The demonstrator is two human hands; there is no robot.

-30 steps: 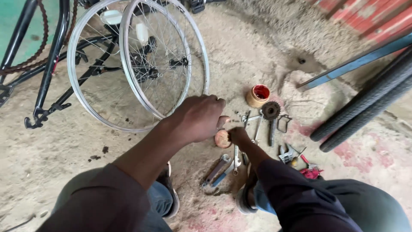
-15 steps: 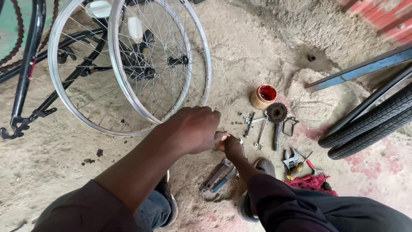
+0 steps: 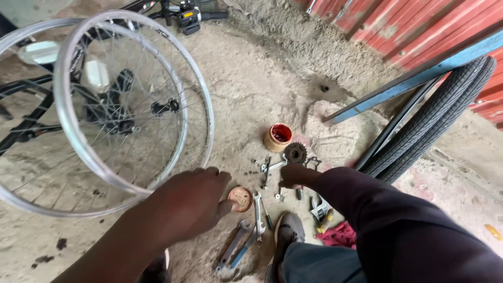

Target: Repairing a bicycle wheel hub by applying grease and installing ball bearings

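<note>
here, on bare sandy concrete ground [image 3: 251,89], the person crouches over a scatter of bicycle parts.

left hand [image 3: 191,202]: low over the ground, fingers curled loosely, thumb tip touching the edge of a small round tan lid-like disc [image 3: 241,198]. the disc lies flat on the ground; the hand is not clamped round it, only touching at the thumb side.

right hand [image 3: 294,175]: in a dark sleeve, reaching down among the small parts, fingers bent onto the ground just below a dark toothed steel sprocket [image 3: 295,153]. whether it pinches anything cannot be told; the fingertips are hidden under the knuckles.

the two hands are apart, with the disc and a silver open-ended spanner [image 3: 258,212] between them.

around them:
- small round tin with red contents [image 3: 277,137], just above the sprocket, standing upright.
- two longer grey flat wrenches [image 3: 237,245], lying side by side below the disc.
- red rag [image 3: 340,234] beside a grey shoe [image 3: 287,230].
- two bare spoked silver bicycle wheel rims [image 3: 131,105], standing to the left, overlapping.
- two black rubber tyres [image 3: 435,118], leaning at right against a blue metal bar [image 3: 414,78] and a red corrugated wall [image 3: 419,26].
</note>
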